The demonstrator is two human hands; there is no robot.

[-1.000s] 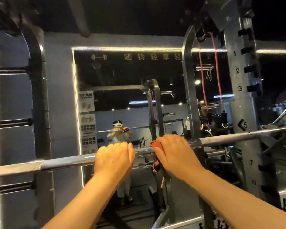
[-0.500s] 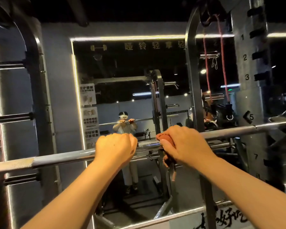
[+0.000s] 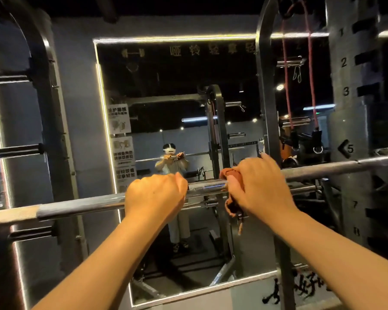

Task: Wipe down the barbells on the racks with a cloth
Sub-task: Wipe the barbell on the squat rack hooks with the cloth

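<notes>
- Between the posts of a dim gym rack, a long silver steel barbell crosses the whole view, lower at the left and rising toward the right.
- The person's bare left hand is clenched round the barbell near its middle, knuckles up and fingers curled over the top.
- Just to the right, the right hand clutches a crumpled rust-red cloth and holds it bunched against the bar. The fingers wrap over it from above.
- A loose, frayed tail of the cloth hangs below the bar, under the right hand.
- A short stretch of shiny bare steel shows between the two hands, which lie close together without touching.
- At far right, the bar passes in front of a grey metal rack post marked with black numbers and slots.
- Two red resistance bands hang beside that post.
- Behind the bar stands a large wall mirror edged with a glowing white light strip.
- The mirror shows a small reflection of the person, both hands raised on a bar.
- White printed posters sit along the mirror's left edge.
- Black horizontal pegs jut from a curved dark upright at left.
</notes>
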